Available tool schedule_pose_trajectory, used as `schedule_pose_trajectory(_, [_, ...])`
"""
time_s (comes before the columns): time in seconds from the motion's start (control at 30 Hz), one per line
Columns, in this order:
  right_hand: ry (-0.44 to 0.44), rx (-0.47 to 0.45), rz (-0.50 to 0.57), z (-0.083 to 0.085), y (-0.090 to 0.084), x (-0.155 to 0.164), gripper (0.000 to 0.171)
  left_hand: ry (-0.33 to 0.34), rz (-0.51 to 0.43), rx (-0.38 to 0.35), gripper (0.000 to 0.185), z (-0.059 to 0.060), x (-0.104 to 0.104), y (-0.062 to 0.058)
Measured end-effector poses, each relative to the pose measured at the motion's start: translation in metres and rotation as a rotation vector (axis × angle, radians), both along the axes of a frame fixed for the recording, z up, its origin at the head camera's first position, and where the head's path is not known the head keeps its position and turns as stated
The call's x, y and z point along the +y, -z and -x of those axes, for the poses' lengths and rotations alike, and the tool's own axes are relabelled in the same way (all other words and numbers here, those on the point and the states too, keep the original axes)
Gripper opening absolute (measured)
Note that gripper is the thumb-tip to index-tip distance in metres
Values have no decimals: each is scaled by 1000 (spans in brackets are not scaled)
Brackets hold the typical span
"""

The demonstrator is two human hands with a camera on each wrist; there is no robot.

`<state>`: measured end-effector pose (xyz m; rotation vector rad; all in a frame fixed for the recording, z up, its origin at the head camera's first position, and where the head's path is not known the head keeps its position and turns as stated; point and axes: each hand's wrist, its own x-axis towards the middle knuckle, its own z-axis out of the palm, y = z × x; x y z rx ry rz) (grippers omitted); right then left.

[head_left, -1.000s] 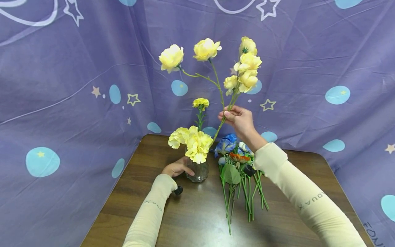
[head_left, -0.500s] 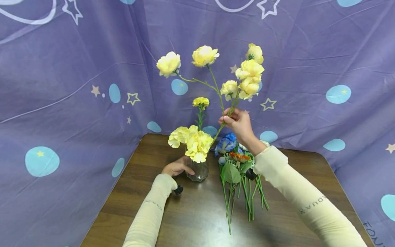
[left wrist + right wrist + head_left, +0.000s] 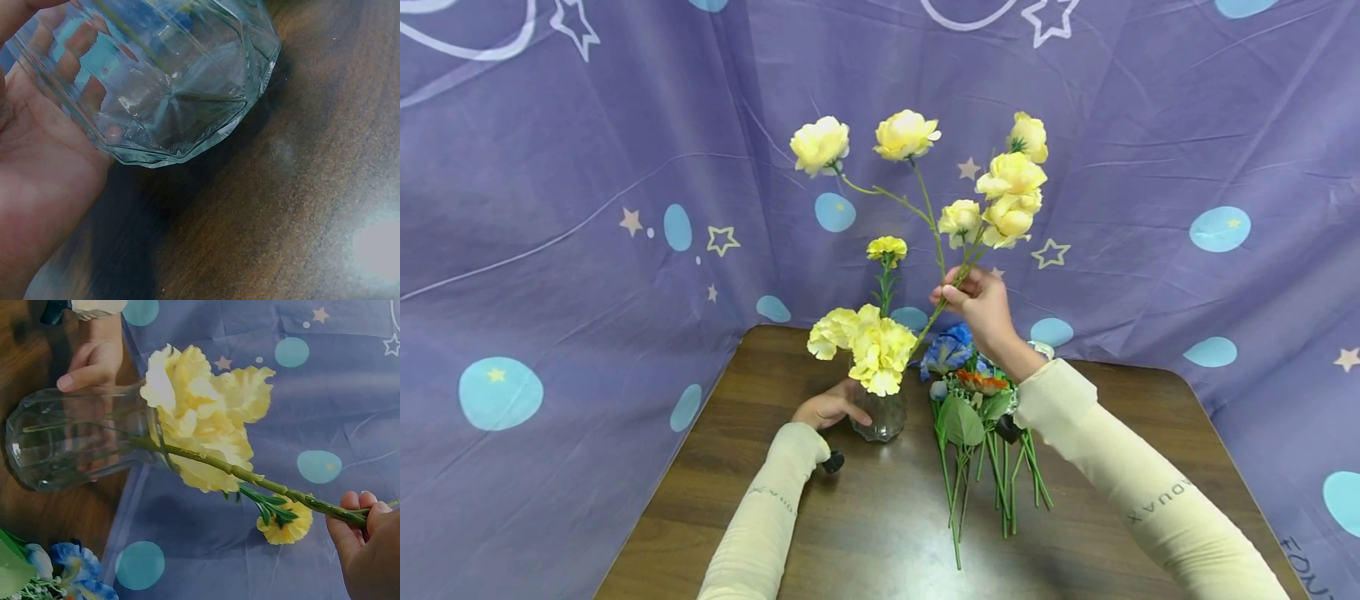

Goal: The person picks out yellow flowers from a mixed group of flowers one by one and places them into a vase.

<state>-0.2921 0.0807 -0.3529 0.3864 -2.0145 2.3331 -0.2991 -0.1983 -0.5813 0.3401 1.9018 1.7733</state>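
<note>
My left hand (image 3: 829, 408) grips a clear faceted glass vase (image 3: 883, 421) low on its side, fingers wrapped behind the glass; the left wrist view shows the vase base (image 3: 181, 119) at the wood. Between thumb and fingers, my right hand (image 3: 987, 310) pinches the stem of a branched yellow flower spray (image 3: 907, 135), well above the vase. Its thick stem (image 3: 250, 479) slants through the vase mouth in the right wrist view. Large ruffled yellow flowers (image 3: 880, 354) and a yellow carnation (image 3: 285, 522) on a leafy stalk also stand in the vase.
Right of the vase, several loose stems lie on the brown wooden table (image 3: 850, 533), with blue flowers (image 3: 949, 350), an orange flower (image 3: 981, 382) and a broad green leaf (image 3: 964, 423). A purple patterned cloth (image 3: 1150, 167) hangs behind the table.
My right hand has come down slightly, and the yellow flower spray has sunk with it, its right-hand blossoms shifting a little to the right. The left hand and vase stay put.
</note>
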Motion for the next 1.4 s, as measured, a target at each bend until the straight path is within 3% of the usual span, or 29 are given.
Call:
schedule_pose_trajectory(0.23, [3, -58, -34, -1, 10, -6, 6, 13, -6, 18, 83, 1, 0, 3])
schedule_pose_trajectory(0.53, [28, -41, -80, 1, 14, -9, 4, 39, -30, 29, 86, 5, -1, 2])
schedule_pose_trajectory(0.9, [13, -15, -127, -1, 15, -9, 24, 16, -33, 52, 63, 3, -1, 6])
schedule_pose_trajectory(1.17, [-19, 24, -166, -5, 16, -15, 14, 48, -59, 94, 73, 5, -2, 8])
schedule_pose_trajectory(1.4, [-30, 54, -210, -8, 22, -20, 16, 61, -68, 82, 84, 4, 0, 6])
